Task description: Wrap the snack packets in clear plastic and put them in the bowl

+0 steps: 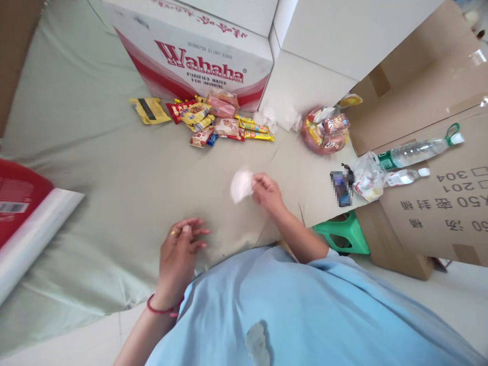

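My right hand pinches a thin, white, roughly round tissue-like sheet at its right edge, above the cloth-covered table. The sheet is blurred, so I cannot tell its exact kind. My left hand, with a ring and a red wrist cord, is low over the table near its front edge. Its fingers are apart and hold nothing. Beyond both hands lies a pile of wrapped snacks in red, yellow and pink packets. A yellow packet lies just left of the pile.
A Wahaha water carton stands behind the snacks. To the right are a round basket of snacks, a phone, a plastic bag, and two bottles, the larger bottle green-labelled. A green stool is below. Something red sits left.
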